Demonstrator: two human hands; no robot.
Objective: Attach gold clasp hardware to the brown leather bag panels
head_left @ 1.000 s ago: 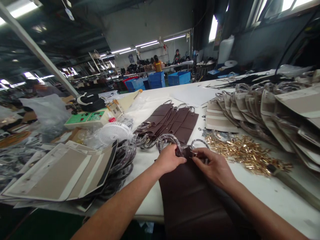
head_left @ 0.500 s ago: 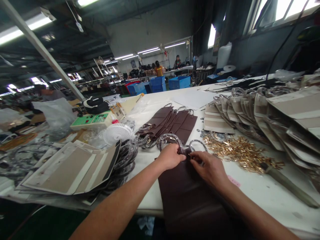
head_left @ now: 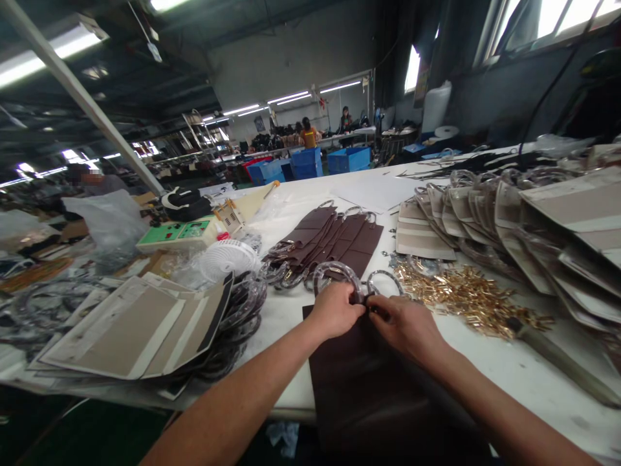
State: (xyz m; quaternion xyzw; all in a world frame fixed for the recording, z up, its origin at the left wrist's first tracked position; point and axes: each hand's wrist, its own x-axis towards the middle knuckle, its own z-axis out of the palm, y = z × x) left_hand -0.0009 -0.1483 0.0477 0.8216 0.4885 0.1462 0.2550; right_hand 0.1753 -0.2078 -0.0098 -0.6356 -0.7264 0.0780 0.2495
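Observation:
A dark brown bag panel [head_left: 349,375] hangs over the table's front edge toward me. At its top stands a ring-shaped handle wrapped in clear film [head_left: 337,268]. My left hand [head_left: 337,309] is closed on the panel's top edge, at the handle's lower end. Right beside it, my right hand [head_left: 400,323] pinches with thumb and forefinger at the same edge; what lies between those fingertips is too small and covered to make out. A second wrapped handle loop [head_left: 385,281] rises just behind the right fingers. Gold metal fittings [head_left: 466,298] lie in a loose heap to the right.
More brown panels with handles [head_left: 334,236] lie behind my hands. Beige-backed panels are stacked left [head_left: 126,330] and right [head_left: 514,220]. A white fan [head_left: 228,259] and a green-topped machine [head_left: 179,233] stand at left. A dark-handled tool [head_left: 567,362] lies at right. People sit far back.
My right fingers have moved slightly up and left, closing in against the panel's top edge beside my left hand. The wrapped handle has shifted a little to the right.

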